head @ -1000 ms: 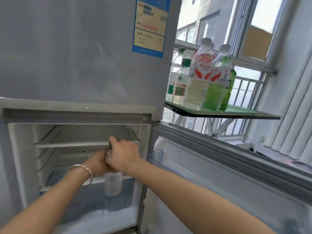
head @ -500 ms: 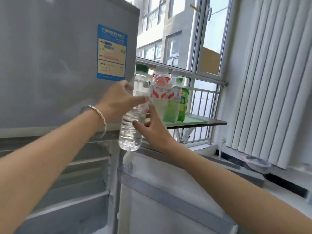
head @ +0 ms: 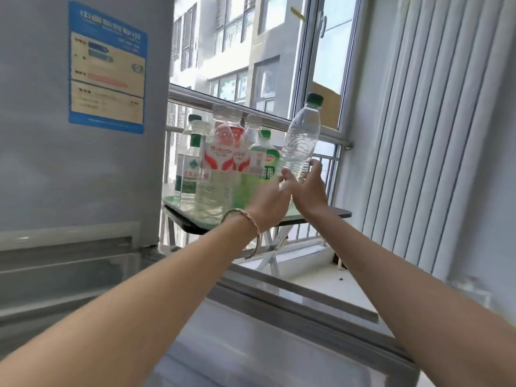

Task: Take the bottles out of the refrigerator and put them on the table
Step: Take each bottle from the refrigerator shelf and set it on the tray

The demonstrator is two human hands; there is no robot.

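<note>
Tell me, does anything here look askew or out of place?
Only the clear bottle: it leans to the right, held by its base in the right hand, above the table. The other bottles stand upright together. Nothing looks spilled or damaged.

Bright daylight, all from the window [head: 282,65] ahead; sky + building outside nearly blown out. Bottles [head: 223,163] on the table [head: 335,212] are backlit, labels soft, liquid glowing green-ish. Held bottle [head: 303,138] catches glints, slightly smeared. Fridge [head: 55,163] face sits in flat grey shade, sticker [head: 107,67] text too blurry to read. Motion blur on left hand [head: 268,202] and right hand [head: 308,191]; forearms soft toward bottom edge. Wide-angle bend: radiator [head: 435,135] ribs + window frame lean outward near the edges. Overall compression mush, no hard shadows.
</note>
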